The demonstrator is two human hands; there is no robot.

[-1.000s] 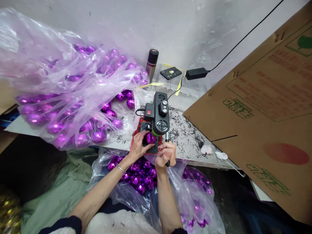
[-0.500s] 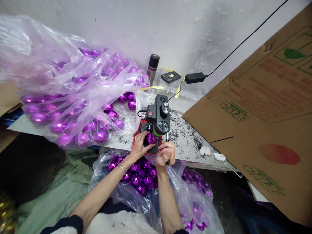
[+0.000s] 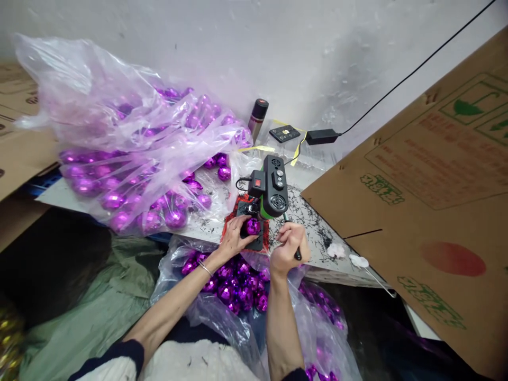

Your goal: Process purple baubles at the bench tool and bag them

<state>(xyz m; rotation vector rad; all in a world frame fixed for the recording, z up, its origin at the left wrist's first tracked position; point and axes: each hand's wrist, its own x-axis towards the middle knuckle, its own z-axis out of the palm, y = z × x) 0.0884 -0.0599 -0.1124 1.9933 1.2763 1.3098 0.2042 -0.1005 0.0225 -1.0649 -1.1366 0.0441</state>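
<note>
"While the left hand (image 3: 233,239) pinches the faceted, shiny purple ball (image 3: 253,226), where's the right hand (image 3: 289,247)?"

"Clenched round the black-ended, slim lever (image 3: 298,255)."

"Ball's lie?"

"Over the flat black base (image 3: 257,245), between hands, left nearer; round, no long axis."

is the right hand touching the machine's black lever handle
Touching: the head view shows the right hand closed around the black lever handle, whose end pokes out below.
</note>
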